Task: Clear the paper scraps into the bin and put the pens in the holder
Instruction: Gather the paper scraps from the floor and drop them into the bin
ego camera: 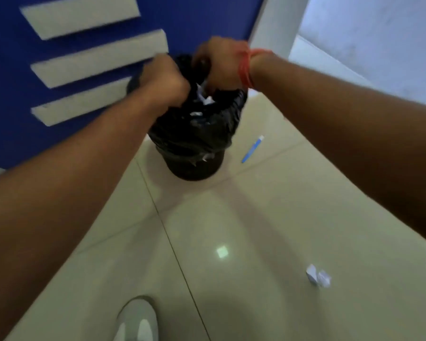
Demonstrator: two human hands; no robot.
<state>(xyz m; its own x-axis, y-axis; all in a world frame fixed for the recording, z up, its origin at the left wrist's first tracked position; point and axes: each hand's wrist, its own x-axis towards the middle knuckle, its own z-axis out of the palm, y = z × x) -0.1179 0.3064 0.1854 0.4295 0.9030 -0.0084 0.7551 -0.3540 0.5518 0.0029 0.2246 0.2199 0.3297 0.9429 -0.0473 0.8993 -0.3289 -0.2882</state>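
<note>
A black bin [194, 166] lined with a black plastic bag [199, 131] stands on the tiled floor by a blue wall. Both my hands reach over its mouth. My left hand [166, 80] is closed on the bag's left rim. My right hand [221, 62], with a red thread at the wrist, grips the bag's far rim. White paper scraps [204, 99] show inside the bag between my hands. A blue pen [252, 148] lies on the floor just right of the bin. A crumpled white paper scrap [319, 275] lies on the floor nearer to me, on the right.
The blue wall [197, 18] with white bars runs behind and left of the bin. A pale wall and doorway edge [276, 28] stand at the right. My white shoe [137, 321] is at the bottom, on beige floor tiles [256, 230].
</note>
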